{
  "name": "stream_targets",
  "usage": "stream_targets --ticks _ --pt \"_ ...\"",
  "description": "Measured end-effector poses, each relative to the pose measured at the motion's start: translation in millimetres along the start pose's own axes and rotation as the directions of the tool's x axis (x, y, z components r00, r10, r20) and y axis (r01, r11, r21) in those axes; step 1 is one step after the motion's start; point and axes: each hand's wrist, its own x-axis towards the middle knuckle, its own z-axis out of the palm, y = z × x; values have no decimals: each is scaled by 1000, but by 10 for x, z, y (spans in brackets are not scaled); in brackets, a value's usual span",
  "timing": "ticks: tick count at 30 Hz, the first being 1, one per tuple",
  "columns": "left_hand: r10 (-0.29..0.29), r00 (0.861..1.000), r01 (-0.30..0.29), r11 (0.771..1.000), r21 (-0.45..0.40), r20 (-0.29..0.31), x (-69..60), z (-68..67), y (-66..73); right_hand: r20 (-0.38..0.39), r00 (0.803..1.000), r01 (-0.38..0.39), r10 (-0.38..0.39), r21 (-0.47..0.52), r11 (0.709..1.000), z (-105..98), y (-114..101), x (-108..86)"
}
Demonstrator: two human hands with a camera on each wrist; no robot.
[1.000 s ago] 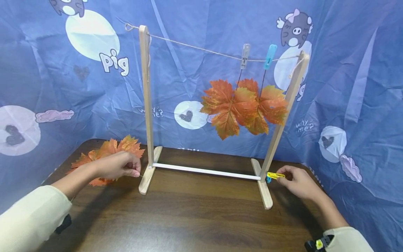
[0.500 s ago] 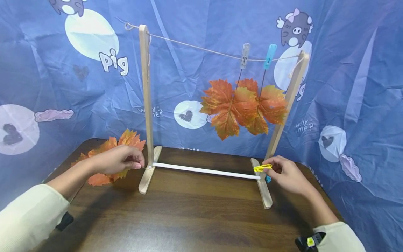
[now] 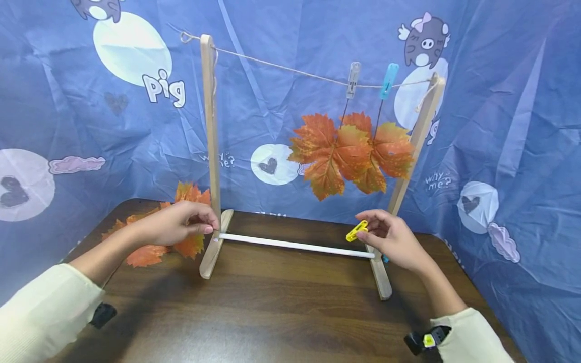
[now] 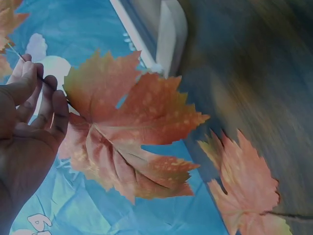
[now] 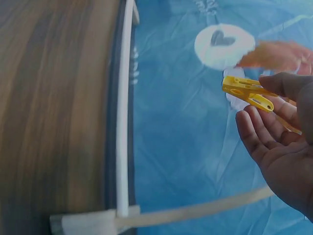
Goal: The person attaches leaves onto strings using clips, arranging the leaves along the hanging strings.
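Note:
My left hand (image 3: 181,224) pinches the thin dark stem of an orange maple leaf (image 4: 142,122) beside the rack's left post. The leaf spreads out behind the fingers and is partly hidden in the head view. My right hand (image 3: 394,239) grips a yellow clothespin (image 3: 356,231) between thumb and fingers, just in front of the right post. In the right wrist view the clothespin's (image 5: 247,92) head points away from the palm. Two leaves (image 3: 331,154) hang from the string (image 3: 281,67), one under a clear clothespin (image 3: 353,80) and one under a blue clothespin (image 3: 389,81).
Another leaf (image 4: 249,191) lies on the brown wooden table (image 3: 281,302) at the left. The rack has two wooden posts (image 3: 211,136) on feet, joined by a white rod (image 3: 295,246). A blue item (image 3: 386,259) shows behind the right foot. Printed blue cloth (image 3: 272,30) surrounds the table.
My right hand has carried the yellow clothespin up and left, from beyond the right post to in front of it. My left hand has risen slightly and shifted right with the leaf.

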Motion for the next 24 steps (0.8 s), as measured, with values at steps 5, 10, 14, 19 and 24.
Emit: stream_targets --ticks 5,10,14,19,24 --pt "34 997 -37 998 -44 -63 68 33 82 4 999 38 -39 43 998 88 -149 74" --pt "67 986 -77 995 -59 -155 147 81 164 -16 997 76 -75 69 995 177 -279 147" --pt "18 980 -34 996 -78 -200 209 110 247 -31 994 109 -107 76 991 239 -357 211" --pt "-37 970 7 992 -125 -241 314 168 301 -54 986 160 -156 96 982 307 -416 288" --pt "-58 961 0 978 -211 -270 415 256 327 -53 980 197 -192 124 973 383 -483 363"
